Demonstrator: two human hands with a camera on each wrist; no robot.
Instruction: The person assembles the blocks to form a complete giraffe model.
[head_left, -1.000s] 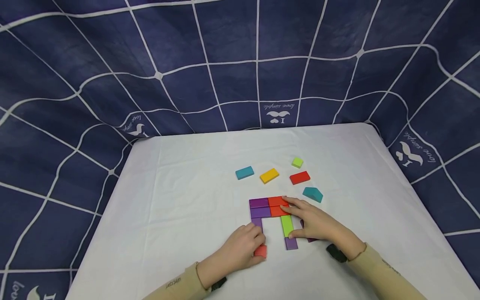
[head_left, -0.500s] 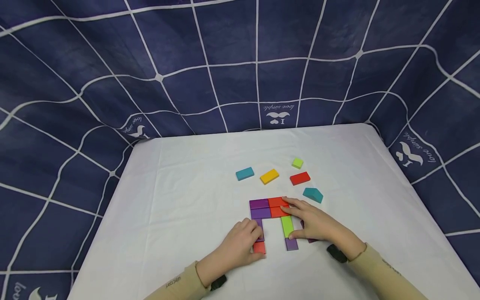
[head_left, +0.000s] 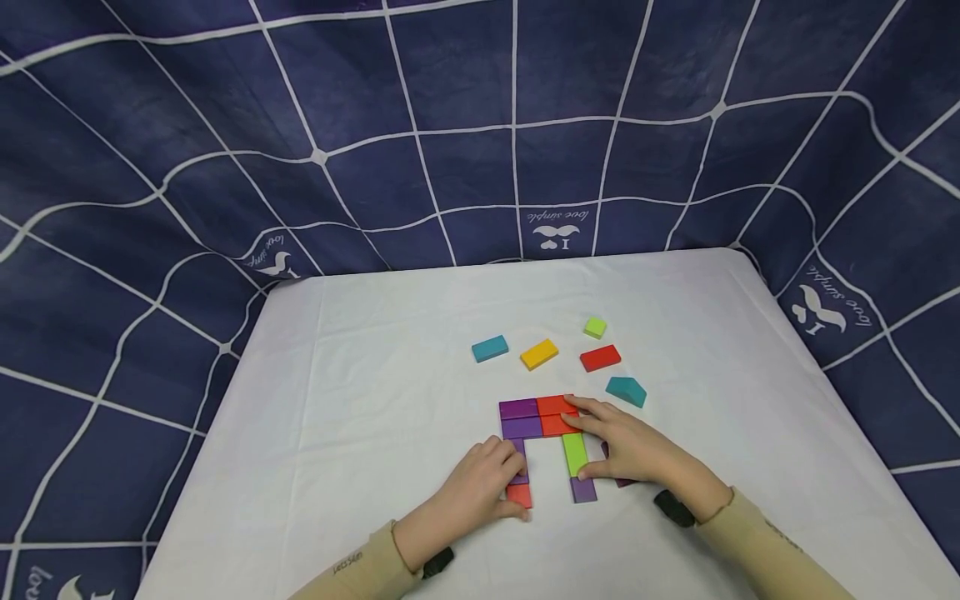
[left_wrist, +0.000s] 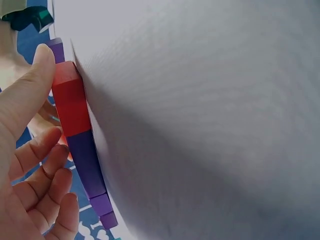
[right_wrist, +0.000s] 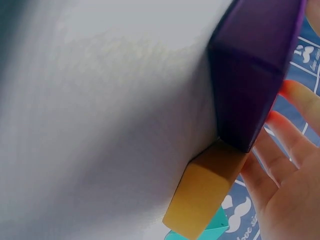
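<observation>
Coloured wooden blocks form an arch: a dark purple and a violet block (head_left: 522,427) beside two red-orange blocks (head_left: 556,406) at the top. My left hand (head_left: 471,481) touches the left leg, bent fingertips over its purple block (left_wrist: 87,160) and straight thumb at the near end of the red block (head_left: 518,496). My right hand (head_left: 632,442) rests at the other side, fingertips on the red-orange blocks and thumb beside the lime block (head_left: 575,454), above a purple block (head_left: 582,490). Under the right palm lie a dark purple block (right_wrist: 250,75) and a yellow block (right_wrist: 197,195), mostly hidden in the head view.
Farther back on the white tabletop (head_left: 360,375) lie loose blocks: blue (head_left: 490,348), yellow (head_left: 539,354), small lime (head_left: 596,327), red (head_left: 600,357) and a teal angled one (head_left: 626,390). A navy gridded curtain (head_left: 465,167) hangs behind and at both sides.
The left hand slid slightly left, bringing the red block in line under the purple one. Its thumb has shifted a little off the red block's near edge. The right hand stays in place.
</observation>
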